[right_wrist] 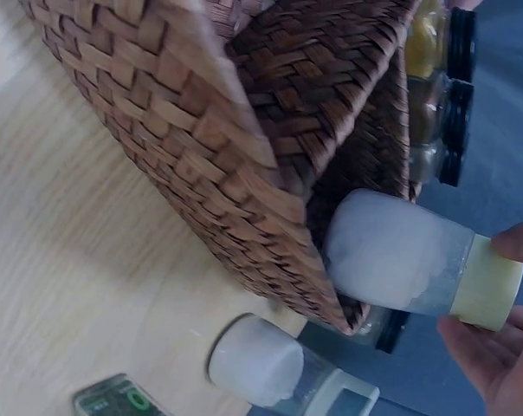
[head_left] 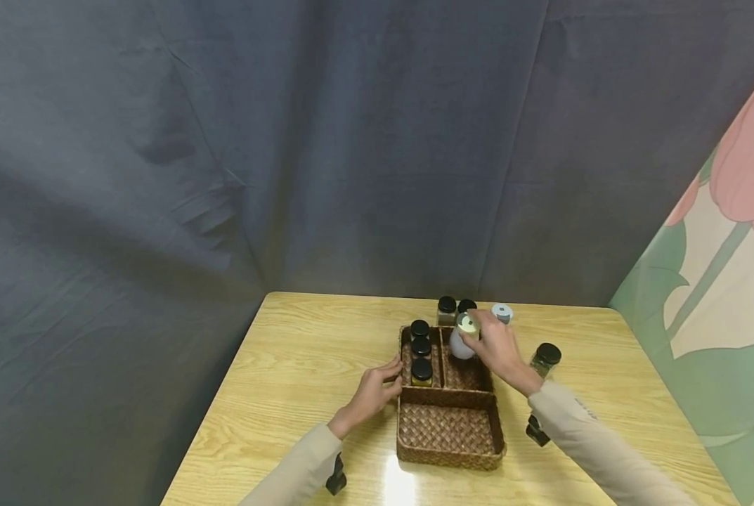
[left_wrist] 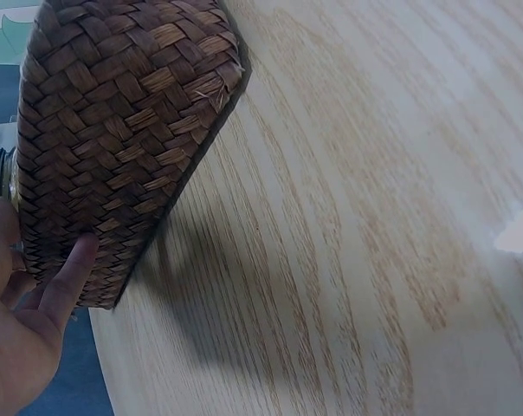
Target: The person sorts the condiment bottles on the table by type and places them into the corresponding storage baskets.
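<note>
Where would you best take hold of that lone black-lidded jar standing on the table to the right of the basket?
Grip the black-lidded jar from above, around its lid or just beneath. It stands upright and alone on the table, with free space around it, so a downward reach looks easiest.

Both arms come in from the near edge of the table, sleeves down to the wrists. Left hand (head_left: 373, 390) lies low with fingers (left_wrist: 69, 276) straight and relaxed, tips pressed sideways (not curled round anything). Right hand (head_left: 498, 348) reaches further in, raised, fingers (right_wrist: 485, 351) and thumb pinched together at the tips.
</note>
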`<move>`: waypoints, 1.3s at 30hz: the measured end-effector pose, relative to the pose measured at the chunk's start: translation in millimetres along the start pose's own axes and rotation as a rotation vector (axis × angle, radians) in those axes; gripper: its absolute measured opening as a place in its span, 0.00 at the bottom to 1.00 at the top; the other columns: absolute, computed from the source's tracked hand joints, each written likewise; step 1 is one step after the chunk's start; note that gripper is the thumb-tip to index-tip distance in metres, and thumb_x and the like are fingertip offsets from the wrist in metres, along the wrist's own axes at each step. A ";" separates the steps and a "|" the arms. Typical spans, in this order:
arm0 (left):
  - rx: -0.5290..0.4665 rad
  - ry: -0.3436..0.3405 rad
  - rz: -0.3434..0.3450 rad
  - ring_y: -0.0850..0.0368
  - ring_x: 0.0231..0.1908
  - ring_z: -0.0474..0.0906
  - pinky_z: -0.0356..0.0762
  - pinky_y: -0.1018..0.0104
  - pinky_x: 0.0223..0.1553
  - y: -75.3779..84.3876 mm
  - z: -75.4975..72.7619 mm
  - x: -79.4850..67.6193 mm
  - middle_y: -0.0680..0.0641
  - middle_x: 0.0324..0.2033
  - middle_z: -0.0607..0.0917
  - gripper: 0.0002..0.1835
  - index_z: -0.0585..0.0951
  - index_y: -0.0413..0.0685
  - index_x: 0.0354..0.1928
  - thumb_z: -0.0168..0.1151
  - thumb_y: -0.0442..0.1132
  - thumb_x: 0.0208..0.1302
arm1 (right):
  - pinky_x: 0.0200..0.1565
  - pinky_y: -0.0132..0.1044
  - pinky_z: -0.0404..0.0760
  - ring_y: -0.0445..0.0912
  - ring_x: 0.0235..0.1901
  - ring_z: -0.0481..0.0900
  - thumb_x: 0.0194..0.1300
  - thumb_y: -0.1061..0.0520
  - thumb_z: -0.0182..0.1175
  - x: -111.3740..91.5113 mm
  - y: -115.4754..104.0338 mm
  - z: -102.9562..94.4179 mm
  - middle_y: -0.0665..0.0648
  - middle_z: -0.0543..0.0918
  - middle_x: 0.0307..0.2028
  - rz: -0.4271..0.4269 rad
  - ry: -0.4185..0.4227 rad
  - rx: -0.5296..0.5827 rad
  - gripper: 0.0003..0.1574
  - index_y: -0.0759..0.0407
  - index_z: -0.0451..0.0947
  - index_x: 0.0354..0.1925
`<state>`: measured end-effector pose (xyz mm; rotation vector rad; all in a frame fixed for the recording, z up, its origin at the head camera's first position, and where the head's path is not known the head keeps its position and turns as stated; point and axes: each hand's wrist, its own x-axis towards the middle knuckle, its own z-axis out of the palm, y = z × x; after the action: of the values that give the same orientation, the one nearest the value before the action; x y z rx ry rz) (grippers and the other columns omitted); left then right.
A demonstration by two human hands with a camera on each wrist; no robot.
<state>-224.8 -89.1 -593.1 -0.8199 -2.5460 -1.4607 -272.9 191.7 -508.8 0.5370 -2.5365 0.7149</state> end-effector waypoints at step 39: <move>-0.024 -0.011 -0.049 0.40 0.60 0.72 0.80 0.73 0.45 -0.7 1.3 -0.3 0.30 0.65 0.68 0.20 0.72 0.24 0.61 0.55 0.26 0.70 | 0.42 0.61 0.79 0.67 0.47 0.79 0.58 0.64 0.71 -12.1 21.3 32.6 0.75 0.76 0.52 0.046 -0.089 0.037 0.33 0.76 0.73 0.58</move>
<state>-224.6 -88.4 -594.4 -0.7769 -2.5794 -1.5071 -283.2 193.1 -548.3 0.5363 -2.6303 0.7718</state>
